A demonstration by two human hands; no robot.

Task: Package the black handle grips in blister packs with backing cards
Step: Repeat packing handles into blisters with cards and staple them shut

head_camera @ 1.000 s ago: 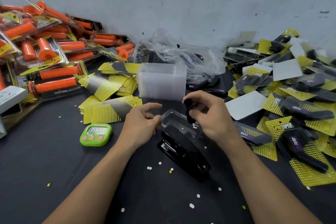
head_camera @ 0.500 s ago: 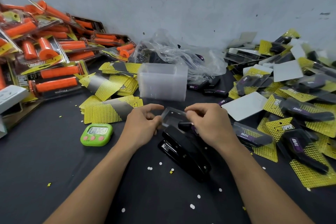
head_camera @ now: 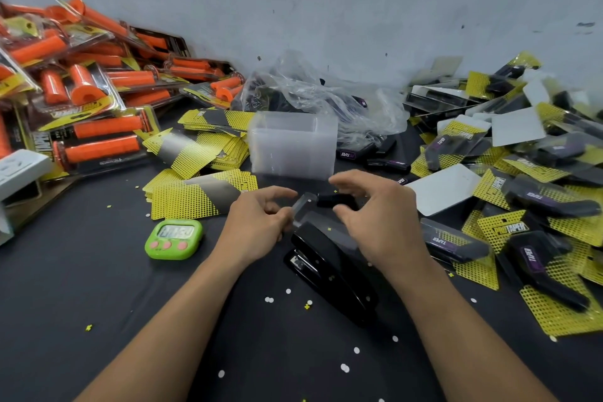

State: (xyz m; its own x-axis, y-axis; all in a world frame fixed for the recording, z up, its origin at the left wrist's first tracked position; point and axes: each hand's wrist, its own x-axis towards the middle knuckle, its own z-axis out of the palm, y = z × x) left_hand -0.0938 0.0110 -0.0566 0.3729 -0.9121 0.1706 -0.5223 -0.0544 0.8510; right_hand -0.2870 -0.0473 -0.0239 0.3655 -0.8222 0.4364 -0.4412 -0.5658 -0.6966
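Plastic, clear and thin, is what the blister pack (head_camera: pixel 301 206) is made of, and its near edge is pinched by the left hand (head_camera: pixel 261 227) just above the front of the black stapler (head_camera: pixel 329 268). One black handle grip (head_camera: pixel 334 201) is lying on its side at the open pack, partly in it as far as can be judged. The right hand (head_camera: pixel 375 222) is curled loosely round it, with the thumb under it and the first finger held above it with a gap. Whether the grip is really squeezed or only touched cannot be told. Trouble could be caused by that loose hold: the grip could be rolled out of the pack and dropped onto the dark table (head_camera: pixel 81 287), where a black thing is hard to see. The thin pack could be bent or squashed if it is pinched too hard, and then the grip would not be seated well. No card is seen in the pack yet. One has to be taken from the yellow backing cards (head_camera: pixel 195 199) on the left, and if it is slid in crooked, the pack could be fastened crooked too. Little paper dots (head_camera: pixel 269 299) are scattered about and could be trapped inside.
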